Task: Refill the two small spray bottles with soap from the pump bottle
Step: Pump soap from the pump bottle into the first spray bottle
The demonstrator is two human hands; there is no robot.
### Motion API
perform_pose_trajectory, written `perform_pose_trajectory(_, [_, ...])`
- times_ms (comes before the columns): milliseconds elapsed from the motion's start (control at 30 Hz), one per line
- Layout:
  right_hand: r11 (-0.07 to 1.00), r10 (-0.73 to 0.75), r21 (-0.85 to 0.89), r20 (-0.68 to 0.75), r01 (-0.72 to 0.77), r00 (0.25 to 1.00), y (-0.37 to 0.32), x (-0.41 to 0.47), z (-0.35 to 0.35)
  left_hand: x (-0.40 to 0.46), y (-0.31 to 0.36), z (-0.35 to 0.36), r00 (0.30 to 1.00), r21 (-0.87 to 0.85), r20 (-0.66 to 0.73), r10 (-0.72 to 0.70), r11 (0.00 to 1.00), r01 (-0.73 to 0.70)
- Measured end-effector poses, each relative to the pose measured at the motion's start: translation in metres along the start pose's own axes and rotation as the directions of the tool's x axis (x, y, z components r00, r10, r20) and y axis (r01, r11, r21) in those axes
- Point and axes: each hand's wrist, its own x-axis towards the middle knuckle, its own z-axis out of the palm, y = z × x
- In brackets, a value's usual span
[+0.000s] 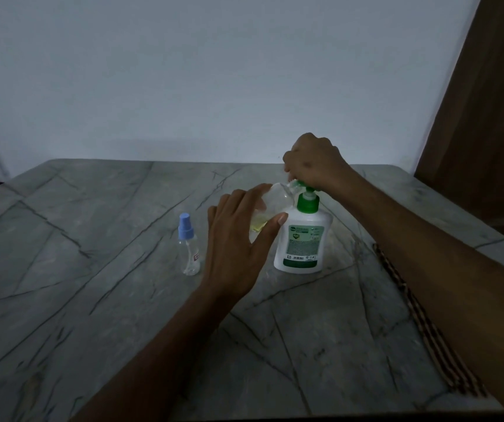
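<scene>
First refill judged partway: an uncapped bottle, a little yellow soap in it, is gripped tilted by the left hand at the pump bottle spout, the pump head pressed under the closed right hand; the capped bottle stands beside, seemingly empty.

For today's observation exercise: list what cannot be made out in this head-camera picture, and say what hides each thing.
- Pump bottle nozzle: covered by the right hand.
- Held spray bottle: lower body behind the left hand; fill level unclear.
- Its removed cap: not seen anywhere.
- Label text on the pump bottle and on the standing spray bottle: too small, dim.
- Striped object: blurred.
</scene>
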Motion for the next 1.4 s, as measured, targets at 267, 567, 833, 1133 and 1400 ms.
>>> perform_pose_trajectory(267, [1.000, 0.023, 0.011, 0.018, -0.023, 1.000, -0.001, -0.004, 0.000, -0.002, -0.001, 0.000, 1.000, 0.003, 0.024, -0.013, 1.000, 0.012])
perform_pose_trajectory(567, [1.000, 0.022, 0.003, 0.004, -0.022, 1.000, 0.005, -0.003, 0.006, -0.003, -0.002, 0.001, 0.999, 0.010, 0.041, -0.020, 1.000, 0.020])
perform_pose_trajectory(833, [1.000, -0.025, 0.005, -0.012, 0.025, 1.000, 0.001, -0.002, 0.002, -0.001, 0.000, 0.001, 0.999, 0.009, 0.033, -0.024, 1.000, 0.024])
perform_pose_trajectory(1133, [0.998, -0.058, 0.023, -0.016, 0.058, 0.998, -0.002, -0.005, -0.001, -0.002, 0.000, 0.001, 0.999, 0.007, 0.039, -0.035, 0.999, 0.035])
perform_pose_trajectory(1400, [1.000, -0.025, 0.010, 0.014, 0.025, 1.000, 0.001, -0.005, 0.003, -0.003, -0.002, 0.000, 0.997, 0.024, 0.066, -0.039, 0.999, 0.038])
